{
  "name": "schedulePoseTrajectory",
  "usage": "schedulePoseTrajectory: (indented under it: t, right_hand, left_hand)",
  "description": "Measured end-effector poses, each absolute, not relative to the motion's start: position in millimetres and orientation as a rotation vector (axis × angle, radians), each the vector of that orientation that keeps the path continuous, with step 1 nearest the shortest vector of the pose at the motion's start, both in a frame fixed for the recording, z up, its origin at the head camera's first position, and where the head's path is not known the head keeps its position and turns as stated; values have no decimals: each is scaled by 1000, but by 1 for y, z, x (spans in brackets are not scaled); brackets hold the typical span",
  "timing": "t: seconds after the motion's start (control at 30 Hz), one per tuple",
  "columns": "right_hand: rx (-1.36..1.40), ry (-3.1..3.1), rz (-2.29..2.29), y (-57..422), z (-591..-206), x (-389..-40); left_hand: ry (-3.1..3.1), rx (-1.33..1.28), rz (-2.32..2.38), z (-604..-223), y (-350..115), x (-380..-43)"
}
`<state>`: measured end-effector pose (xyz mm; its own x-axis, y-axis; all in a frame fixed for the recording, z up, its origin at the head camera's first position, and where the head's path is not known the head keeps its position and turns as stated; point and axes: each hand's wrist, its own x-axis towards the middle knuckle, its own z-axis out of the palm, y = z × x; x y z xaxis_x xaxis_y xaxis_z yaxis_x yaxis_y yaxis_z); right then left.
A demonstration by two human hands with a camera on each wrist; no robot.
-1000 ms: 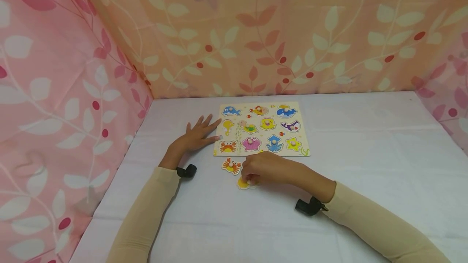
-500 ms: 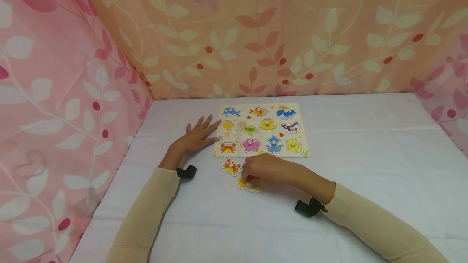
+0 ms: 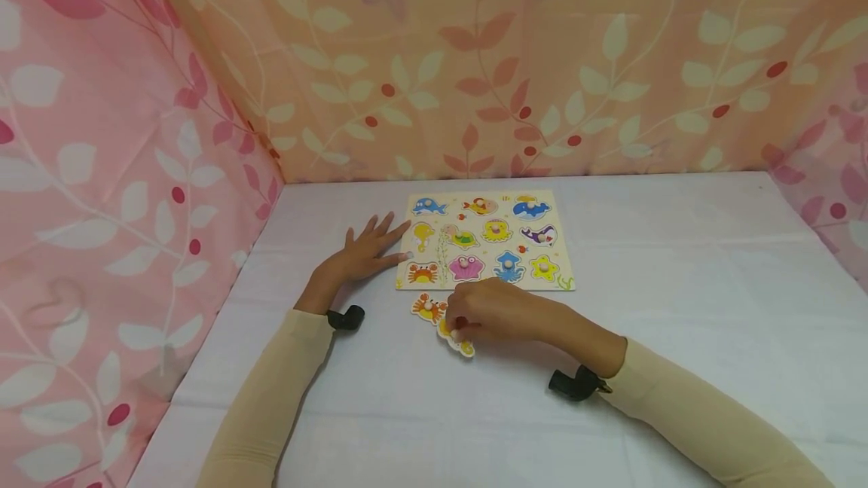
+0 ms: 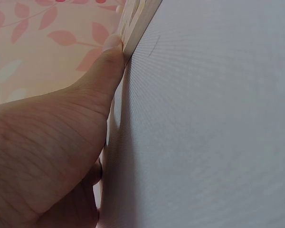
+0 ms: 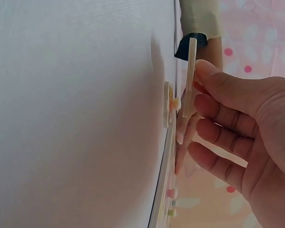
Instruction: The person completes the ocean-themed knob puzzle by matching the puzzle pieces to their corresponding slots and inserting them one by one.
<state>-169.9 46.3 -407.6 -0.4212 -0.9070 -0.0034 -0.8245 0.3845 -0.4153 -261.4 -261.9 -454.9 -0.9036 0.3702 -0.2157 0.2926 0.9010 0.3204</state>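
My right hand point(image 3: 498, 311) pinches a yellow seahorse puzzle piece point(image 3: 466, 349) by its knob, just in front of the puzzle board point(image 3: 498, 285). In the right wrist view the seahorse piece point(image 5: 190, 76) appears edge-on, raised off the tablecloth. An orange crab piece point(image 3: 427, 309) with a round knob lies on the cloth close beside it. My left hand point(image 3: 362, 254) lies with fingers spread at the board's left edge; the thumb point(image 4: 115, 50) touches that edge in the left wrist view. Two board places without knobs show a printed seahorse point(image 3: 423, 236) and a printed crab point(image 3: 423, 273).
Several knobbed sea-animal pieces sit in the board, among them a pink shell point(image 3: 466, 267), a blue squid point(image 3: 508, 266) and a yellow star point(image 3: 545, 267). A white cloth point(image 3: 678, 285) covers the table. Leaf-patterned curtains point(image 3: 576, 59) stand behind and at the sides.
The seahorse piece has turned in my right fingers, from lying nearly sideways to slanting, its lower end now toward the front right. My left hand and the board have stayed put.
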Motion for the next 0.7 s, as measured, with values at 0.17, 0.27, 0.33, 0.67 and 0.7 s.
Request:
schedulePoseTrajectory:
  t: [0.17, 0.27, 0.33, 0.67, 0.7]
  right_hand:
    - [-1546, 2451, -536, 47, -400, -170]
    - [-1533, 2477, -547, 48, -395, -171]
    - [-1529, 2497, -548, 49, -392, -173]
    - [-1476, 2567, -530, 49, -373, -197]
    - [-1477, 2571, -536, 48, -370, -200]
  left_hand:
    - [2797, 498, 406, -456, -262, -262]
    - [2800, 489, 411, -456, -263, -262]
    - [2799, 487, 407, -457, -263, -263]
    - [2796, 480, 396, -457, -262, -262]
    - [2797, 483, 396, -457, -263, -262]
